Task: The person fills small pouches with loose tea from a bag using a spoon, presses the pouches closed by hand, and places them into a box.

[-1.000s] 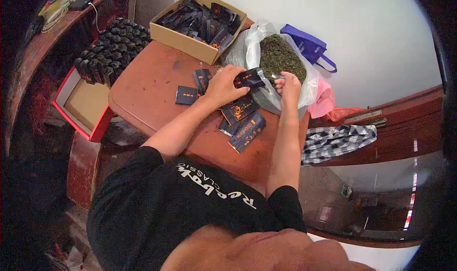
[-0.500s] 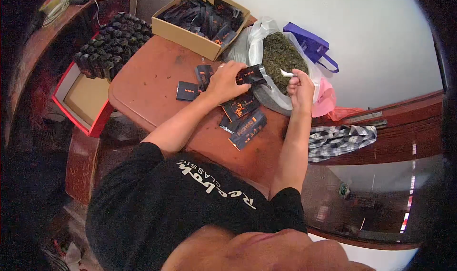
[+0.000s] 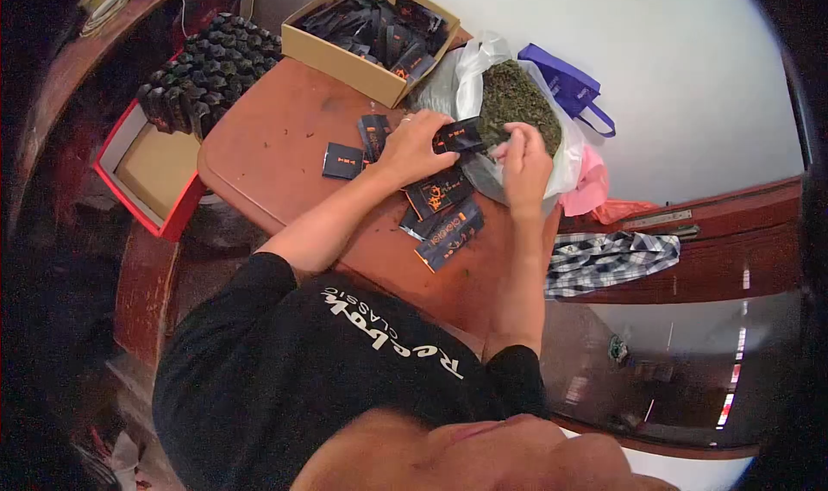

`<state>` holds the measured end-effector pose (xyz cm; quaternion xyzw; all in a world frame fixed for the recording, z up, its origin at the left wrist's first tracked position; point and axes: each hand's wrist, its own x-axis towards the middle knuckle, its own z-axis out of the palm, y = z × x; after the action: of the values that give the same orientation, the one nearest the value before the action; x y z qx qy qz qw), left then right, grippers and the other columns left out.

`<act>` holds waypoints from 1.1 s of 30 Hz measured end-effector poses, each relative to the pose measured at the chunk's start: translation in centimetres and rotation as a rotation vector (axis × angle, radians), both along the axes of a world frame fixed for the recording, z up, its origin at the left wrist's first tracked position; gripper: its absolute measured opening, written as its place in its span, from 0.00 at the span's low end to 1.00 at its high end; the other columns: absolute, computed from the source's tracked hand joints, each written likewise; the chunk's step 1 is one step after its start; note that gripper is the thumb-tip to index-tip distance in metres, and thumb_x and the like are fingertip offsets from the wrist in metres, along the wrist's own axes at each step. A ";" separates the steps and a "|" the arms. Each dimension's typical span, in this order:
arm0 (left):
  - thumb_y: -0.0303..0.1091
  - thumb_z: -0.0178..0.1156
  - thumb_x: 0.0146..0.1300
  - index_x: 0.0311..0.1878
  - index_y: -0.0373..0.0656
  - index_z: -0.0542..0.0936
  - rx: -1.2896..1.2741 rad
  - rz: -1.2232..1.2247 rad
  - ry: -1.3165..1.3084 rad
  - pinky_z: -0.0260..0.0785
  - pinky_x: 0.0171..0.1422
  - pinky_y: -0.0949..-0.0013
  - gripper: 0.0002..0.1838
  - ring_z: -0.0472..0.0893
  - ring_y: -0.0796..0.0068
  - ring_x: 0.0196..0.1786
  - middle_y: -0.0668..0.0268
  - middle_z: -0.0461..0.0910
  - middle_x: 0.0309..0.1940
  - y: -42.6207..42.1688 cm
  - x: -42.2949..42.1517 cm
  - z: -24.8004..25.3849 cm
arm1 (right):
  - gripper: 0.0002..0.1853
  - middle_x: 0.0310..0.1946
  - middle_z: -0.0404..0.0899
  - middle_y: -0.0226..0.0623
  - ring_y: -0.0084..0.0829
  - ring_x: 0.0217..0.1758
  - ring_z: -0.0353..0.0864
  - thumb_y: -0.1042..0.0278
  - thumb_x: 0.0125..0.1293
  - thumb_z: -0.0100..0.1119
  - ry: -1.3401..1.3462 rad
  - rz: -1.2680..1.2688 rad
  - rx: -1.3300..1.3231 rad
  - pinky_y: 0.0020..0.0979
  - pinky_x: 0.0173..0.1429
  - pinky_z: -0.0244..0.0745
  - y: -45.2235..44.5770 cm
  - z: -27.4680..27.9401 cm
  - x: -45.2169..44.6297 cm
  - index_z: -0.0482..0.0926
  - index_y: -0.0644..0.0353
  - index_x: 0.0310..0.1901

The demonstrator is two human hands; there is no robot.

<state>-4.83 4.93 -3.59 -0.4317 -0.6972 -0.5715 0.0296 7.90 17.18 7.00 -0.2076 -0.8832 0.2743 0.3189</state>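
My left hand (image 3: 417, 153) is closed around a small black packet (image 3: 460, 135) with orange print, its open end turned toward my right hand (image 3: 526, 163). The fingers of my right hand are bent together right at that opening, around a small white scoop that is now mostly hidden. Just beyond both hands, a whitish plastic bag (image 3: 470, 68) stands full of dried green leaves (image 3: 520, 103) that look like tea. Below my left hand lie several more black packets (image 3: 450, 235), and a flat black one (image 3: 342, 161) is to its left.
A cardboard box (image 3: 341, 67) full of black packets stands at the table's far edge. Left of the brown table (image 3: 259, 137) is a red box (image 3: 129, 168) beside rows of filled dark packets (image 3: 211, 77). A purple bag (image 3: 561, 77) and checked cloth (image 3: 612, 262) are at right.
My right hand has moved left from above the leaves to the packet's mouth, and the white scoop has gone mostly out of sight. My left hand stays nearly in place.
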 end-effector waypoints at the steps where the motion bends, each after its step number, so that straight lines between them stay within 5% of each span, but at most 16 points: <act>1: 0.40 0.73 0.47 0.52 0.40 0.78 0.007 -0.010 0.000 0.69 0.59 0.56 0.28 0.77 0.53 0.53 0.55 0.77 0.46 0.1 -0.2 0.0 | 0.11 0.26 0.83 0.36 0.33 0.27 0.81 0.66 0.72 0.49 -0.014 0.022 0.128 0.36 0.36 0.76 -0.7 -0.1 0.2 0.79 0.59 0.48; 4: 0.39 0.73 0.47 0.52 0.40 0.77 0.030 -0.015 0.004 0.69 0.58 0.57 0.28 0.77 0.52 0.52 0.54 0.77 0.46 -0.1 0.0 0.3 | 0.10 0.32 0.83 0.37 0.44 0.34 0.80 0.70 0.68 0.54 -0.050 0.065 0.406 0.40 0.41 0.76 -2.6 -0.5 0.8 0.81 0.57 0.47; 7: 0.39 0.73 0.47 0.52 0.39 0.77 0.098 -0.038 0.045 0.69 0.59 0.57 0.28 0.76 0.52 0.52 0.54 0.77 0.45 0.0 0.0 0.3 | 0.11 0.31 0.83 0.39 0.42 0.33 0.81 0.73 0.67 0.54 0.135 0.099 0.558 0.38 0.42 0.77 -3.1 -0.8 1.4 0.80 0.60 0.50; 10: 0.39 0.72 0.48 0.53 0.39 0.76 0.133 -0.029 0.029 0.69 0.59 0.58 0.29 0.77 0.52 0.53 0.54 0.77 0.46 0.1 0.1 0.3 | 0.11 0.31 0.84 0.39 0.34 0.33 0.82 0.74 0.70 0.53 0.230 -0.023 0.323 0.33 0.42 0.77 -4.0 -0.3 2.7 0.79 0.63 0.51; 14: 0.40 0.71 0.48 0.54 0.39 0.76 0.166 -0.098 -0.022 0.69 0.60 0.58 0.30 0.77 0.54 0.53 0.54 0.77 0.47 0.0 0.1 0.6 | 0.14 0.31 0.83 0.33 0.17 0.28 0.71 0.67 0.78 0.46 0.472 -0.143 -0.083 0.20 0.35 0.67 -3.9 -1.1 5.5 0.75 0.65 0.56; 17: 0.38 0.70 0.49 0.58 0.37 0.74 0.194 -0.128 -0.097 0.70 0.63 0.60 0.32 0.78 0.57 0.55 0.53 0.76 0.51 -0.6 0.5 1.3 | 0.14 0.26 0.81 0.33 0.17 0.25 0.70 0.67 0.77 0.49 0.577 -0.295 -0.114 0.19 0.29 0.65 -4.1 -1.9 8.3 0.75 0.66 0.55; 19: 0.39 0.68 0.46 0.55 0.40 0.75 0.282 -0.102 -0.043 0.72 0.55 0.59 0.31 0.79 0.55 0.49 0.53 0.78 0.45 -0.4 0.5 1.3 | 0.17 0.25 0.79 0.34 0.19 0.21 0.67 0.61 0.75 0.51 0.558 -0.449 -0.132 0.21 0.23 0.61 -4.3 -2.5 10.1 0.77 0.67 0.52; 22: 0.40 0.69 0.46 0.55 0.39 0.74 0.361 -0.161 -0.095 0.72 0.54 0.59 0.32 0.79 0.57 0.49 0.53 0.77 0.45 -2.1 0.1 1.9 | 0.17 0.22 0.72 0.33 0.19 0.18 0.61 0.63 0.73 0.49 0.751 -0.266 -0.514 0.20 0.21 0.54 -1.5 -5.2 13.9 0.75 0.67 0.56; 25: 0.38 0.72 0.46 0.58 0.39 0.72 0.406 -0.091 -0.140 0.74 0.53 0.63 0.34 0.78 0.61 0.52 0.57 0.75 0.48 -6.2 -1.0 2.1 | 0.19 0.28 0.75 0.37 0.18 0.24 0.65 0.61 0.76 0.48 0.724 -0.158 -0.557 0.19 0.25 0.58 -0.7 -6.5 16.7 0.74 0.68 0.57; 27: 0.35 0.74 0.47 0.58 0.39 0.72 0.422 -0.037 -0.163 0.76 0.52 0.64 0.34 0.78 0.65 0.50 0.59 0.75 0.49 -10.4 -2.8 1.5 | 0.20 0.23 0.63 0.26 0.16 0.20 0.57 0.60 0.76 0.44 0.811 -0.314 -0.586 0.20 0.22 0.50 -1.1 -6.7 16.1 0.72 0.71 0.56; 30: 0.29 0.74 0.46 0.60 0.39 0.72 0.515 -0.010 -0.422 0.77 0.53 0.63 0.35 0.80 0.69 0.51 0.60 0.74 0.53 -17.8 -5.1 1.4 | 0.20 0.22 0.58 0.24 0.16 0.20 0.56 0.61 0.77 0.43 0.807 -0.307 -0.700 0.20 0.23 0.49 -2.0 -6.5 15.3 0.71 0.71 0.57; 33: 0.29 0.73 0.48 0.61 0.39 0.71 0.239 0.539 -0.268 0.77 0.56 0.64 0.35 0.79 0.68 0.53 0.60 0.75 0.52 -26.2 -8.2 -0.5 | 0.19 0.23 0.55 0.24 0.16 0.20 0.55 0.63 0.77 0.43 0.807 -0.253 -0.728 0.20 0.23 0.48 -1.8 -7.7 15.3 0.69 0.71 0.58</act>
<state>-13.08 -21.31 -4.10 -0.1460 -0.7122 -0.6726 0.1381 23.16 15.33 -0.69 -0.2870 -0.5075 0.5788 0.5701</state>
